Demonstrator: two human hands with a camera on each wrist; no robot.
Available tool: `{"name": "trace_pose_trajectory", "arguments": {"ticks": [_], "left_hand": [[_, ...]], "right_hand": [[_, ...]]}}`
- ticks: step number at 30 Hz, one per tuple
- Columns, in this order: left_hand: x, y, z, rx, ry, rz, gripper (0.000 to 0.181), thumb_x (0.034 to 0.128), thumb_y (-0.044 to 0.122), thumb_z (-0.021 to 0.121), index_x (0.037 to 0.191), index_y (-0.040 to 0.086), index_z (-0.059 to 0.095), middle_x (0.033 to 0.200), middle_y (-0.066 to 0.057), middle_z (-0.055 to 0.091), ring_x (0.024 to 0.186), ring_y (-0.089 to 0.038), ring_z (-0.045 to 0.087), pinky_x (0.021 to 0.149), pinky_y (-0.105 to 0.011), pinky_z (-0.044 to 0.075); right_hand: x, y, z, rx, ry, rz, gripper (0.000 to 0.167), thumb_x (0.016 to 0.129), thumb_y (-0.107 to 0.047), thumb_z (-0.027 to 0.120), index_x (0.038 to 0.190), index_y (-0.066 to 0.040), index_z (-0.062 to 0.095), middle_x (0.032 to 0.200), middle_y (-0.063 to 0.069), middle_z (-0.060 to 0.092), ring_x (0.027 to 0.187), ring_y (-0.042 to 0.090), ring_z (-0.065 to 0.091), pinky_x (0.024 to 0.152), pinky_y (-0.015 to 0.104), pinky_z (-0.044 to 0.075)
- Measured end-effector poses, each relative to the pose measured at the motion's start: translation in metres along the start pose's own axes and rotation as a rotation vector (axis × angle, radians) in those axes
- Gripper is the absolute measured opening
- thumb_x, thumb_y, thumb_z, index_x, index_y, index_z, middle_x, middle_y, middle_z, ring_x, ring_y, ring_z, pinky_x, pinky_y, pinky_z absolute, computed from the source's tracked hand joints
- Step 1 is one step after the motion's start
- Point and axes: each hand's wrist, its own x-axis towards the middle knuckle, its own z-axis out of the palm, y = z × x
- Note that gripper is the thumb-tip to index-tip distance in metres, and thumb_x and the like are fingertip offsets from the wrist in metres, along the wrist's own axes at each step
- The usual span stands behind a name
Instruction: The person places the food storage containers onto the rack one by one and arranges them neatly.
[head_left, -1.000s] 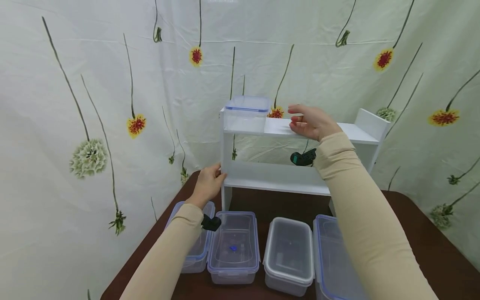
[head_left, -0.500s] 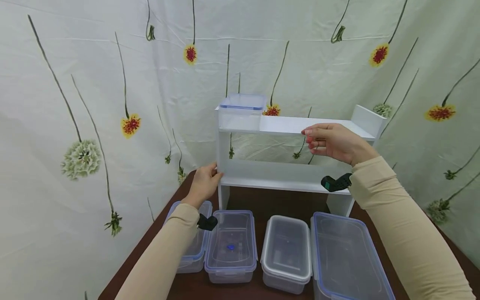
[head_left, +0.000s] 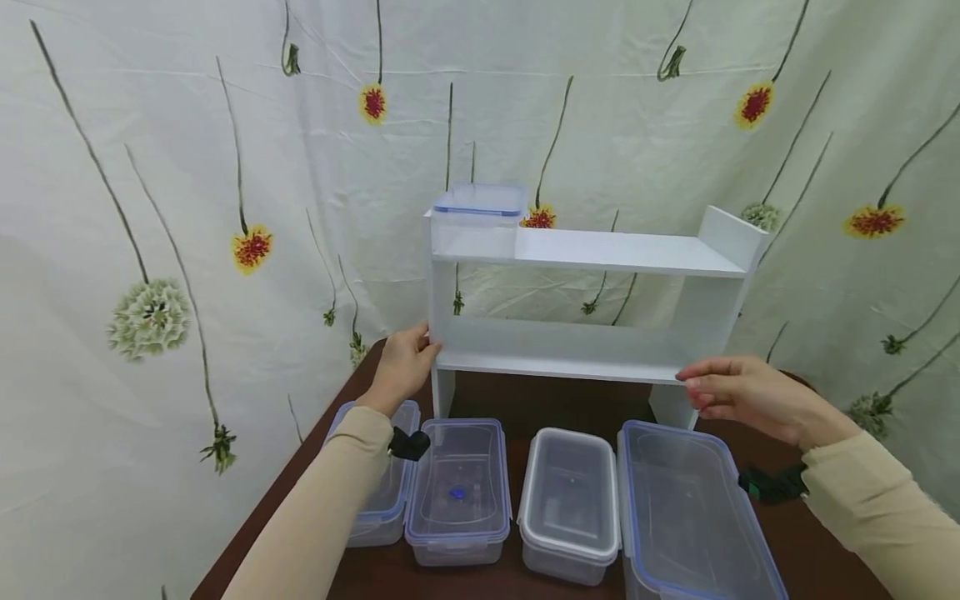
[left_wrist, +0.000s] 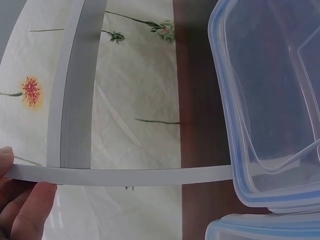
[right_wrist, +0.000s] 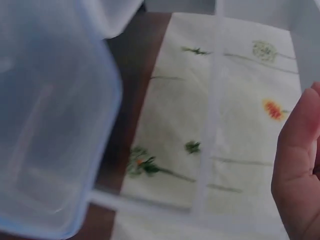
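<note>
My left hand point(head_left: 402, 367) grips the left side panel of a white two-tier shelf point(head_left: 555, 362); in the left wrist view, thumb and fingers point(left_wrist: 37, 212) lie on either side of the panel's edge. Holding nothing, my right hand point(head_left: 757, 398) hovers by the shelf's lower right, above the large blue-rimmed container point(head_left: 690, 508), its fingers loosely bent. On the top board's left end sits a clear container with a blue-rimmed lid point(head_left: 480, 221). The right wrist view shows part of the right hand point(right_wrist: 300, 170) at the right edge.
On the dark brown table point(head_left: 817, 533), in front of the shelf, stand a white-rimmed container point(head_left: 572, 496), a blue-rimmed one point(head_left: 459, 492), and another point(head_left: 390, 487) partly behind my left forearm. A flowered curtain point(head_left: 262, 125) hangs behind the table.
My right hand has moved from above the top board, beside the container there, down and to the right. My left hand stays on the side panel. The head view has shifted slightly.
</note>
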Motion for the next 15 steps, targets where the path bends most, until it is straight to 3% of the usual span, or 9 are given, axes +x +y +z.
{"name": "trace_pose_trajectory", "arguments": {"ticks": [9,15], "left_hand": [[0.0,0.002,-0.001,-0.013,-0.005,-0.007,0.053,0.1017,0.01,0.057,0.15,-0.003,0.041,0.146,-0.025,0.051,0.129,-0.035,0.058,0.099,-0.048,0.054],[0.0,0.003,0.0,-0.014,0.0,-0.013,0.051,0.1016,0.01,0.057,0.15,0.001,0.043,0.144,-0.023,0.054,0.128,-0.035,0.059,0.1,-0.048,0.054]], "right_hand": [[-0.05,0.059,-0.029,0.122,-0.042,0.021,0.042,0.107,-0.003,0.041,0.118,-0.031,0.071,0.111,-0.011,0.071,0.102,0.008,0.07,0.088,0.024,0.058],[-0.062,0.086,-0.034,0.065,0.059,0.107,0.034,0.105,-0.007,0.049,0.118,-0.031,0.07,0.113,-0.019,0.067,0.102,0.003,0.068,0.089,0.024,0.058]]}}
